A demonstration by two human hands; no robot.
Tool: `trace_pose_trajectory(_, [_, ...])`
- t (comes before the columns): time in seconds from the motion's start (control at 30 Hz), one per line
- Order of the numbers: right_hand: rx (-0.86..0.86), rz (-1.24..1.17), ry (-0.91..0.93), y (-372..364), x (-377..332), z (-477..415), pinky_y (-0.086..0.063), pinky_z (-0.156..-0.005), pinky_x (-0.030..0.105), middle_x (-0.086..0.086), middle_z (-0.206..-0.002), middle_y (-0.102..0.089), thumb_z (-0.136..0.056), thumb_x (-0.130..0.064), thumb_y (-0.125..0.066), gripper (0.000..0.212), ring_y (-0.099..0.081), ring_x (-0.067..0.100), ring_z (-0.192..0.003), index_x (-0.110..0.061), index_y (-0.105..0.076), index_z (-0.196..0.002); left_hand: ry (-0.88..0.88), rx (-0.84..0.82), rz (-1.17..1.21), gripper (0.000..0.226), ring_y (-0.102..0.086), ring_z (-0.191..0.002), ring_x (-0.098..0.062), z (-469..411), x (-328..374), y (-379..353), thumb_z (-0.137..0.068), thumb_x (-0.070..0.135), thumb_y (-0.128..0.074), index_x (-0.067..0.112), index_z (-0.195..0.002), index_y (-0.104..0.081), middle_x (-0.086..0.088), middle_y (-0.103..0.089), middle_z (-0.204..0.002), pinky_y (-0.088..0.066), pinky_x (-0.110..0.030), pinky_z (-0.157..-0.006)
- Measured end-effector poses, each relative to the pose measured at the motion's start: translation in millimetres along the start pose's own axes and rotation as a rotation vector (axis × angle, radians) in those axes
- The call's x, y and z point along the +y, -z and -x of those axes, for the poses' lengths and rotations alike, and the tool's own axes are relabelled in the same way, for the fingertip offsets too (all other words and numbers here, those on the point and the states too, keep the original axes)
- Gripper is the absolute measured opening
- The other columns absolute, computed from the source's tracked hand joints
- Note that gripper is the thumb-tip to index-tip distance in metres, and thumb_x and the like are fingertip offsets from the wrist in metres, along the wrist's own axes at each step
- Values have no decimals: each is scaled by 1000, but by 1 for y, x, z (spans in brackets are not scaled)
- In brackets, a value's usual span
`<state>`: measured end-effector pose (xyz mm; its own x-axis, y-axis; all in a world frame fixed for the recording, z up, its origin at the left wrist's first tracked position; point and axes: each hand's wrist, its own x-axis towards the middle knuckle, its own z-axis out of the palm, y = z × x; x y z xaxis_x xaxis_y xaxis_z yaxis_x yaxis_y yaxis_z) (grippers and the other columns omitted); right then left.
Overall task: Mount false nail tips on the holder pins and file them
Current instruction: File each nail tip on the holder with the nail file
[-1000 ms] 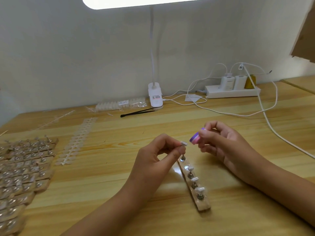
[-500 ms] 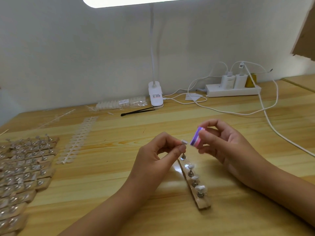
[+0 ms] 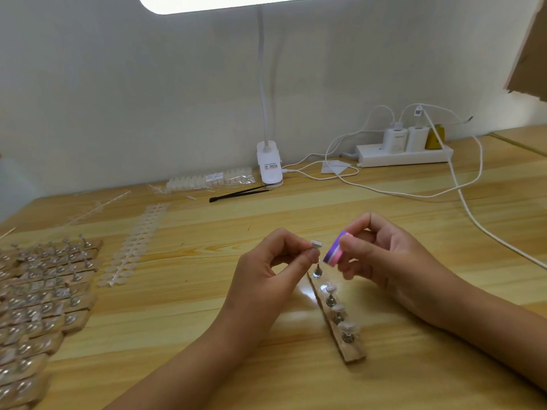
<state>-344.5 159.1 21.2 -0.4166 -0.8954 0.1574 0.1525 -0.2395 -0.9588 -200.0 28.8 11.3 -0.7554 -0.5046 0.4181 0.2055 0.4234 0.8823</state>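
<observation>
Curved nail tip (image 3: 316, 244), purple-pink file block (image 3: 334, 252)

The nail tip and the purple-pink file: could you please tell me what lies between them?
Nothing: in the head view, only a bare gap separates the nail tip from the file.

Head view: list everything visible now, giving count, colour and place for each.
table: one, light wood, underneath
lamp: one, white, back centre
power strip: one, white, back right
chargers: two, white, in power strip
cables: several, white, back right
tweezers: one, black, by lamp
bag: one, clear, left of lamp
tip strip: one, whitish, left of centre
spare holders: many, wood, far left
holder: one, wood, front centre
mounted tips: three, whitish, on holder
loose tip: one, whitish, held at centre
file: one, purple-pink, held at centre
cardboard: one, brown, top right
left hand: one, pinches loose tip
right hand: one, grips file
</observation>
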Motion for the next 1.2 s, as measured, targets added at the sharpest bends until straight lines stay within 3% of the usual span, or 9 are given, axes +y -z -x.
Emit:
trace_pose_trajectory(0.17, [238, -43, 33, -1, -3, -6, -54, -62, 18, 6, -78, -74, -75, -26, -75, 36, -66, 11, -70, -10, -54, -100, 3, -24, -10, 21, -69, -90, -9, 0, -2, 0, -91, 12, -67, 31, -82, -65, 6, -73, -87, -49, -15, -83])
trace_pose_trajectory(0.3, [-12, -5, -31, -5, -3, 1, -54, -63, 21, 7, -78, -71, -77, -25, -76, 36, -66, 13, -68, -7, -54, -99, -14, -34, -23, 19, -68, -89, -12, -1, -3, 1, -91, 13, -67, 31, -84, -66, 4, -73, -88, -50, -19, -83])
trace_pose_trajectory(0.47, [209, -30, 19, -2, -4, -6, -55, -64, 20, 3, -75, -71, -75, -21, -73, 34, -66, 13, -70, -9, -55, -101, -12, -64, -31, 13, -70, -88, -12, 0, -4, 1, -91, 12, -66, 25, -88, -67, 4, -73, -87, -51, -19, -83])
trace_pose_trajectory(0.6, [-29, 17, -32, -3, -1, 0, -55, -65, 22, 6, -80, -70, -78, -23, -76, 35, -66, 14, -71, -6, -57, -102, -34, -59, -57, 10, -69, -86, -13, 0, -3, 0, -91, 11, -66, 21, -88, -68, 4, -72, -85, -52, -23, -83])
trace_pose_trajectory(0.73, [223, 3, 76, 0, 1, -9, -56, -67, 22, 2, -78, -70, -72, -23, -71, 37, -68, 12, -73, -9, -58, -104, -37, -86, -134, 8, -69, -89, -16, 2, -1, -1, -92, 13, -66, 20, -91, -68, 7, -73, -85, -54, -31, -81])
trace_pose_trajectory(0.83, [145, 12, 37, 6, -1, -5, -55, -63, 22, 7, -78, -68, -72, -19, -79, 35, -67, 14, -69, -9, -59, -99, -77, -70, -203, 6, -67, -89, -16, 4, 1, -2, -91, 19, -66, 24, -89, -67, 11, -72, -83, -52, -35, -74])
trace_pose_trajectory(0.9, [47, 85, 26, 1, 2, -1, -55, -65, 23, 7, -80, -69, -77, -17, -77, 32, -67, 15, -71, -7, -60, -102, -117, -53, -263, 4, -66, -87, -17, 4, 0, -3, -90, 20, -67, 24, -88, -68, 11, -70, -82, -52, -33, -70])
trace_pose_trajectory(1.07, [239, 45, 101, 3, 1, -5, -56, -72, 23, 3, -80, -66, -74, -21, -71, 33, -69, 16, -77, -11, -61, -104, -215, -10, -426, 7, -64, -87, -11, 6, -2, -5, -90, 17, -70, 22, -89, -67, 13, -68, -84, -49, -17, -65])
trace_pose_trajectory(1.2, [41, 106, 71, 1, 4, 1, -55, -74, 24, 4, -81, -67, -83, -14, -74, 20, -68, 17, -75, -15, -66, -101, -293, 8, -507, 2, -60, -87, -4, 5, -2, -4, -90, 21, -65, 21, -90, -67, 17, -64, -85, -46, -17, -74])
